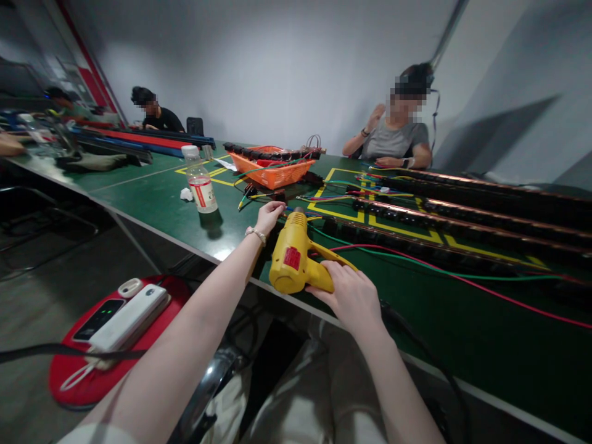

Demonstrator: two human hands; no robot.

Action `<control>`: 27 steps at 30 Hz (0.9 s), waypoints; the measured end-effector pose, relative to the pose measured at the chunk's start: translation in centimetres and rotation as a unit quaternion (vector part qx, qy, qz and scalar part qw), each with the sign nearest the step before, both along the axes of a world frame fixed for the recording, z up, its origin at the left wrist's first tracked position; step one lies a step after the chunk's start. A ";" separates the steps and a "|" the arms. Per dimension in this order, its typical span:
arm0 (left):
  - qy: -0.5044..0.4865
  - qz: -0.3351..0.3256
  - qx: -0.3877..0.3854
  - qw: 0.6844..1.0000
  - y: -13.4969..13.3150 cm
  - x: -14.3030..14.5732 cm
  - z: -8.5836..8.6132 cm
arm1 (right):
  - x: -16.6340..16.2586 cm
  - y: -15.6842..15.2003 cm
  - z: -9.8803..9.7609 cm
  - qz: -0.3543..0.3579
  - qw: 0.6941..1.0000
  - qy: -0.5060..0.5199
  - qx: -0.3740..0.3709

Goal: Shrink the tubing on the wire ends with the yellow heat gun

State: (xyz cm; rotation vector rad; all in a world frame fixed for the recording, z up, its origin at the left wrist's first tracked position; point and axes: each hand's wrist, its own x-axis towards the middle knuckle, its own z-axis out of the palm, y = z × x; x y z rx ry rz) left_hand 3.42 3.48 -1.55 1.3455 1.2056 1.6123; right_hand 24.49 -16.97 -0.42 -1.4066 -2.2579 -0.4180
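My right hand [352, 297] is wrapped round the handle of a yellow heat gun [293, 256], whose nozzle points away from me over the green table [462, 320]. My left hand [269, 217], with a bracelet at the wrist, reaches ahead of the gun's nozzle; its fingers are curled over a dark piece among coloured wires [259, 196], too small to name. Long black power strips [462, 225] with copper rails lie to the right of the gun. Red and green wires [416, 262] trail across the table from near the gun.
An orange basket [272, 172] of wires and a water bottle [200, 185] stand beyond my left hand. A person in grey sits across the table, two others at the far left. A red stool [69, 370] at my left carries a phone and a white power bank.
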 end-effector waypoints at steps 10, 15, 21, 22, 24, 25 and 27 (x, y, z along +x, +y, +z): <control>-0.009 0.006 0.030 0.999 -0.4 0.2 -0.5 | 2.9 -0.8 0.4 -0.049 0.999 -0.010 0.006; -0.009 0.005 0.028 1.000 -0.3 0.2 -0.6 | 2.6 -0.8 0.7 -0.044 0.999 -0.011 -0.002; 0.014 0.004 0.039 0.999 -0.3 0.3 -0.6 | 1.4 -0.6 1.3 -0.042 0.998 -0.006 -0.047; 0.021 0.005 0.039 0.999 -0.3 0.3 -0.6 | 1.2 -0.5 1.5 -0.042 0.997 -0.006 -0.059; 0.037 0.009 0.038 0.999 -0.3 0.3 -0.6 | 0.7 -0.3 2.0 -0.047 0.995 -0.011 -0.088; 0.044 0.011 0.037 0.998 -0.2 0.3 -0.7 | 0.5 -0.2 2.3 -0.051 0.993 -0.015 -0.105; 0.052 0.015 0.036 0.998 -0.2 0.3 -0.7 | 0.0 0.1 2.8 -0.063 0.987 -0.020 -0.145</control>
